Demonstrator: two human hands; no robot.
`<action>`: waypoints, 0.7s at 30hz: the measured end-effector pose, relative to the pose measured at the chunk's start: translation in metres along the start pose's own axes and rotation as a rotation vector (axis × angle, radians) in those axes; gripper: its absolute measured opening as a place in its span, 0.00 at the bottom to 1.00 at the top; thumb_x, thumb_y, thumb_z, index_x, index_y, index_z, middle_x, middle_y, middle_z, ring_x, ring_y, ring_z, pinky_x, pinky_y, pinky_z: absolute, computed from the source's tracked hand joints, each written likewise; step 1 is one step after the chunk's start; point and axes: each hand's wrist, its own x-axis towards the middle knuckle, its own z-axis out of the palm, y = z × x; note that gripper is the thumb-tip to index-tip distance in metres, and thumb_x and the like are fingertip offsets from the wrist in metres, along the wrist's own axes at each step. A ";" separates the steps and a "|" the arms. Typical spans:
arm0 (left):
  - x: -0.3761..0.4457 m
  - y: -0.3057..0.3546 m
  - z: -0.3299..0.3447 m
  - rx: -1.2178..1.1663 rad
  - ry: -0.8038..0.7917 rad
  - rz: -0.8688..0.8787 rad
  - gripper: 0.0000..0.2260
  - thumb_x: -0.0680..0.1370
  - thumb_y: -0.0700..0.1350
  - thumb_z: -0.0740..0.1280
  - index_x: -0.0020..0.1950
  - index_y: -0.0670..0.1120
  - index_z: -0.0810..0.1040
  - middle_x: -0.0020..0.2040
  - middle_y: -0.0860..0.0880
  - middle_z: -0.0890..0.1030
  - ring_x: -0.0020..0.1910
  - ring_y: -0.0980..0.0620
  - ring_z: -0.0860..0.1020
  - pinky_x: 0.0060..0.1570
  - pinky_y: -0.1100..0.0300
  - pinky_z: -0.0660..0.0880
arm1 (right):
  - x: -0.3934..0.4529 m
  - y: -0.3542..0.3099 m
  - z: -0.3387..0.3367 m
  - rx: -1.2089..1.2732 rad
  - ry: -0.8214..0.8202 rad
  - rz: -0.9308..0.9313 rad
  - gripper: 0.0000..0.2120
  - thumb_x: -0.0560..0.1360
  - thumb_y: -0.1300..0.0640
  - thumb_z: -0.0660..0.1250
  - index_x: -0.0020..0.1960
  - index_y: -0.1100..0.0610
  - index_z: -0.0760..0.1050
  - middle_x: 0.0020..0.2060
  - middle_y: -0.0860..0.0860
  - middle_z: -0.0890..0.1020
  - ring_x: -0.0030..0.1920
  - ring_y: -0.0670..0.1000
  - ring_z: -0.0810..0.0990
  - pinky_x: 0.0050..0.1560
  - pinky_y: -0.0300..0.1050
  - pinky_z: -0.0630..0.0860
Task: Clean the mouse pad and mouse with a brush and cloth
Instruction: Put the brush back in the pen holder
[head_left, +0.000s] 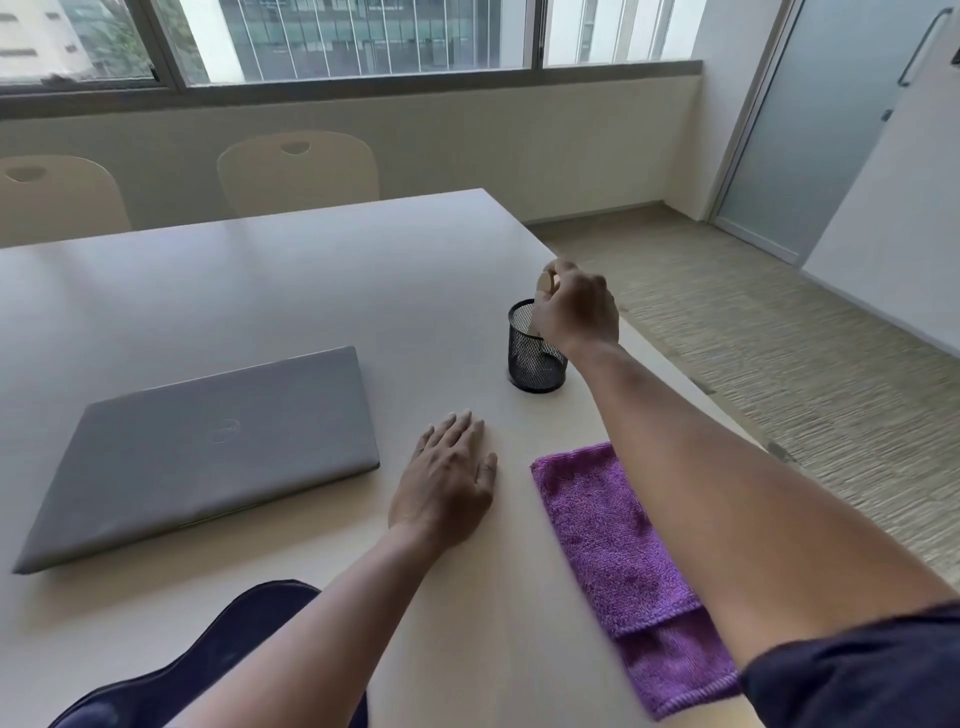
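Note:
A folded purple cloth (618, 561) lies on the pale table (291, 291), partly under my right forearm. Beyond it stands a black mesh cup (532, 358). My right hand (576, 312) hovers over the cup's mouth and pinches the pale wooden end of a brush handle (545, 283) that stands in the cup; the bristles are hidden. Flat on the table left of the cloth rests my left hand (447, 483), fingers straight and holding nothing. A dark blue mouse pad (208, 670) shows at the bottom edge beneath my left forearm. No mouse is visible.
A shut grey laptop (208, 457) lies on the left of the table. Two cream chairs (296, 171) stand at the far side under the windows. The table's right edge drops to a carpeted floor (779, 338).

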 end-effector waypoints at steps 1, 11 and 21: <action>0.000 0.000 0.000 0.001 0.001 0.000 0.27 0.82 0.56 0.53 0.79 0.48 0.58 0.80 0.51 0.57 0.78 0.57 0.52 0.77 0.60 0.45 | 0.001 0.001 0.002 -0.010 -0.007 0.004 0.13 0.78 0.57 0.60 0.60 0.55 0.76 0.51 0.59 0.83 0.52 0.62 0.79 0.46 0.46 0.70; 0.001 0.000 0.001 0.013 -0.010 -0.005 0.27 0.82 0.56 0.53 0.79 0.48 0.59 0.79 0.52 0.58 0.78 0.58 0.52 0.77 0.60 0.46 | 0.012 0.007 0.003 0.026 0.012 0.078 0.18 0.77 0.57 0.61 0.66 0.54 0.72 0.54 0.57 0.83 0.57 0.61 0.79 0.54 0.49 0.74; -0.002 0.003 0.000 0.033 0.075 -0.003 0.19 0.81 0.56 0.57 0.70 0.53 0.72 0.73 0.53 0.70 0.74 0.55 0.63 0.75 0.56 0.55 | -0.016 0.011 -0.022 0.122 0.105 0.067 0.14 0.74 0.58 0.66 0.59 0.58 0.75 0.52 0.56 0.83 0.55 0.60 0.80 0.52 0.48 0.75</action>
